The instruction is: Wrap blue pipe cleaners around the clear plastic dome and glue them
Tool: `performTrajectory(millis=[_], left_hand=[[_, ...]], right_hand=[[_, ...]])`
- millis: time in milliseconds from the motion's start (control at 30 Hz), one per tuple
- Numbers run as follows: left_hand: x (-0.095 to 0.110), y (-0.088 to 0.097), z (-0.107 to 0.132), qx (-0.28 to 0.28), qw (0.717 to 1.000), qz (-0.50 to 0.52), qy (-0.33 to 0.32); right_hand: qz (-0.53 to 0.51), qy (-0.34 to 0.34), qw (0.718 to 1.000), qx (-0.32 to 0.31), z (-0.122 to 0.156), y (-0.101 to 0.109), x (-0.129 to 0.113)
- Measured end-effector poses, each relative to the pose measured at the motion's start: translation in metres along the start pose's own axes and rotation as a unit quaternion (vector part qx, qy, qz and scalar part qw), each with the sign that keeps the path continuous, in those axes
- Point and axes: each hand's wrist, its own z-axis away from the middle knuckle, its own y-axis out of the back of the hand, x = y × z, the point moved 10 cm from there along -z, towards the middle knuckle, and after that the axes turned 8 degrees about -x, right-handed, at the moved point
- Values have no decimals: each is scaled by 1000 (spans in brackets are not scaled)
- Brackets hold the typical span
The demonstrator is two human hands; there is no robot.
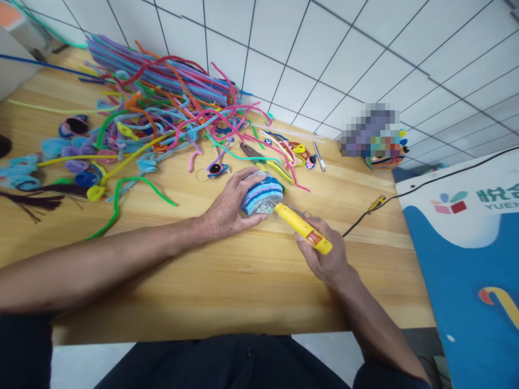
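My left hand (227,208) is closed around a rounded piece (263,193) wrapped in blue, white and purple pipe cleaner, its greyish end turned toward my right. In my right hand (326,251) is a yellow hot glue gun (304,227), gripped from below, with its nozzle at the greyish end of the piece. Whether the tip touches it I cannot tell. Just beyond the piece lie pliers (259,155) with yellow-green handles. A small blue-and-black eye-like decoration (217,169) rests beyond my left hand.
Tangled loose pipe cleaners (154,129) and a large bundle (162,75) cover the table's back left. A pen (319,156) lies near the wall. The dark power cord (365,213) runs right, over a blue-and-white banner (458,243).
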Motion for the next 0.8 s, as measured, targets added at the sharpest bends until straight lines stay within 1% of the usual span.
performTrajectory(millis=[133, 300, 533, 700, 800], left_hand=[[-2, 0, 1, 4, 1000, 12, 4], [0, 1, 1, 11, 1000, 19, -9], [2, 2, 1, 13, 1000, 16, -14], [3, 2, 1, 15, 1000, 19, -19], [2, 2, 1, 15, 999, 23, -16]], right_hand=[[-4, -19, 1000, 2, 1, 1, 7], [-18, 5, 1000, -7, 2, -3, 0], [-11, -8, 1000, 11, 2, 0, 3], [-16, 3, 1000, -3, 0, -3, -2], [-9, -1, 1000, 2, 1, -2, -1]])
